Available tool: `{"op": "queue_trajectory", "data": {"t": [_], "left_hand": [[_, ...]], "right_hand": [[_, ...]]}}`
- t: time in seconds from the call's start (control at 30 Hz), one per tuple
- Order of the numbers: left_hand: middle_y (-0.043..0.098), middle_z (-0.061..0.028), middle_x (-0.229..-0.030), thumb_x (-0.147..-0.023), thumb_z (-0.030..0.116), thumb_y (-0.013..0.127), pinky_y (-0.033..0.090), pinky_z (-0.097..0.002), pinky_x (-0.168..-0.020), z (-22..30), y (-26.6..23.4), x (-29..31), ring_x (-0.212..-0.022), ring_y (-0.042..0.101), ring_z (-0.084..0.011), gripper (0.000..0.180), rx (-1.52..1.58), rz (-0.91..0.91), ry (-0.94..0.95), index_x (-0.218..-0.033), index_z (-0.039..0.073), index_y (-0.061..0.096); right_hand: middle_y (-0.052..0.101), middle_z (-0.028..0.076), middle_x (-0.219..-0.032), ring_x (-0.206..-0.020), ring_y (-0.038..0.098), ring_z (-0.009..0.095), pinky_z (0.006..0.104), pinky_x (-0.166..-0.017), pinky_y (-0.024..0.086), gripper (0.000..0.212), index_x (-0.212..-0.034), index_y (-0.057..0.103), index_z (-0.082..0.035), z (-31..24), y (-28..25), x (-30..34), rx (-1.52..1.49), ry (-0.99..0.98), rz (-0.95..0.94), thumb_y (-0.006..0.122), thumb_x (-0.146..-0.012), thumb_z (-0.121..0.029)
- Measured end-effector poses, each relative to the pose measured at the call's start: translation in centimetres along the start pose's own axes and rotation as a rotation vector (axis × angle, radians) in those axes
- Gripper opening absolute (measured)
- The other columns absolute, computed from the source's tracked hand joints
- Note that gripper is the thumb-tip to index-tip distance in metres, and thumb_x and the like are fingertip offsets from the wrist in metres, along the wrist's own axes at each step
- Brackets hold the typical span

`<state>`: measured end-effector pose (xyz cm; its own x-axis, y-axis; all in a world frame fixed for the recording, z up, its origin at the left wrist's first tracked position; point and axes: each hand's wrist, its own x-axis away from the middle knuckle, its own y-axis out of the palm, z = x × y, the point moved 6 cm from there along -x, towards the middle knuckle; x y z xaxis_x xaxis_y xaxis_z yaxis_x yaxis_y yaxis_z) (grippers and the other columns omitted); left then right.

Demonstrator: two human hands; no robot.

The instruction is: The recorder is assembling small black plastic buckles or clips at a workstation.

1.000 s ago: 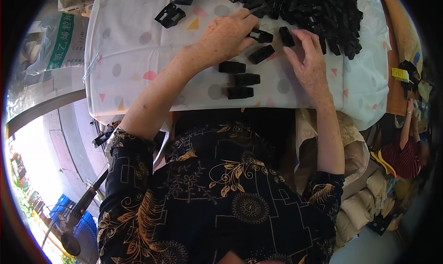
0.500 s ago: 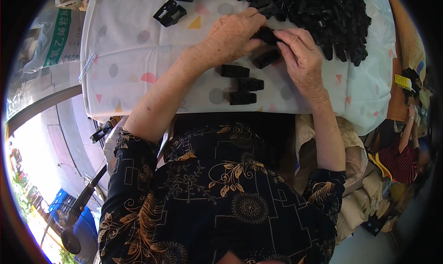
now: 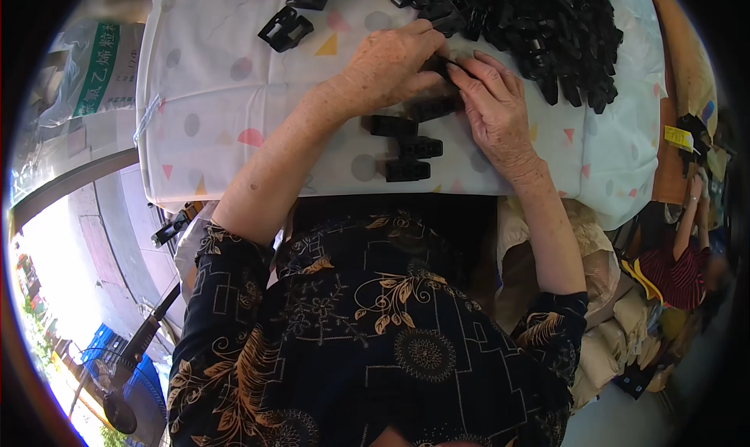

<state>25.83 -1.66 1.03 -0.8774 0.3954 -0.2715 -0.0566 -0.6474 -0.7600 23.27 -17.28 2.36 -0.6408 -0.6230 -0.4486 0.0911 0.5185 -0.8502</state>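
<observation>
Between my two hands is a small black plastic part [image 3: 444, 64], mostly covered by fingers. My left hand [image 3: 394, 66] pinches it from the left with thumb and fingers curled. From the right, my right hand [image 3: 492, 96] closes its thumb and fingertips on the same part. Just below the hands lies another black plastic piece [image 3: 434, 108]. Nearer me, several blocky black pieces [image 3: 408, 170] form a loose column on the patterned tablecloth [image 3: 258, 162].
A large heap of black plastic parts [image 3: 539, 41] covers the far right of the table. One open-framed black piece [image 3: 286, 29] lies far left, near a few others. Another person [image 3: 678, 275] in a striped top is at the far right. A fan [image 3: 125, 384] stands lower left.
My right hand has shifted slightly left and closer to my left hand, its fingers now lying over the part. The pieces on the cloth keep their arrangement.
</observation>
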Motion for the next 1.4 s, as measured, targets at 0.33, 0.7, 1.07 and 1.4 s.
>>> {"op": "queue_trajectory", "data": {"t": [0.33,0.7,1.07,1.4], "left_hand": [[0.061,-0.0099,-0.106,-0.084,0.027,0.072,0.053,-0.0443,-0.077,1.7,-1.7,4.1,-0.095,0.065,-0.0327,0.032,-0.062,-0.040,0.009,-0.110,0.011,0.063],[0.059,-0.0090,-0.106,-0.085,0.016,0.068,0.052,-0.0470,-0.077,-5.8,-8.7,6.9,-0.100,0.064,-0.0318,0.017,-0.562,0.101,-0.375,-0.100,0.007,0.064],[0.063,-0.0125,-0.101,-0.089,0.022,0.069,0.052,-0.0478,-0.077,0.1,-2.5,0.1,-0.095,0.064,-0.0372,0.022,-0.325,-0.041,-0.190,-0.098,0.004,0.061],[0.061,-0.0116,-0.108,-0.092,0.015,0.059,0.053,-0.0504,-0.077,0.1,-1.9,-0.1,-0.091,0.066,-0.0385,0.028,-0.260,-0.132,-0.047,-0.120,0.020,0.060]], "right_hand": [[0.060,0.014,-0.118,-0.105,0.062,0.031,0.0366,-0.087,0.052,0.036,-0.117,0.066,-0.002,0.0,-0.9,-1.1,-0.228,-0.040,-0.021,0.063,-0.083,0.009],[0.058,0.009,-0.106,-0.088,0.065,0.025,0.0353,-0.076,0.055,0.022,-0.100,0.060,-0.004,1.6,3.4,-6.7,0.342,-0.115,-0.201,0.064,-0.080,0.005],[0.060,0.011,-0.107,-0.081,0.063,0.029,0.0362,-0.071,0.052,0.016,-0.095,0.059,-0.001,3.6,0.5,-1.7,-0.140,0.068,0.138,0.071,-0.085,-0.002],[0.066,0.007,-0.099,-0.082,0.063,0.019,0.0285,-0.075,0.052,0.027,-0.115,0.066,-0.004,4.7,-0.1,-0.2,-0.234,0.264,0.258,0.068,-0.089,0.000]]}}
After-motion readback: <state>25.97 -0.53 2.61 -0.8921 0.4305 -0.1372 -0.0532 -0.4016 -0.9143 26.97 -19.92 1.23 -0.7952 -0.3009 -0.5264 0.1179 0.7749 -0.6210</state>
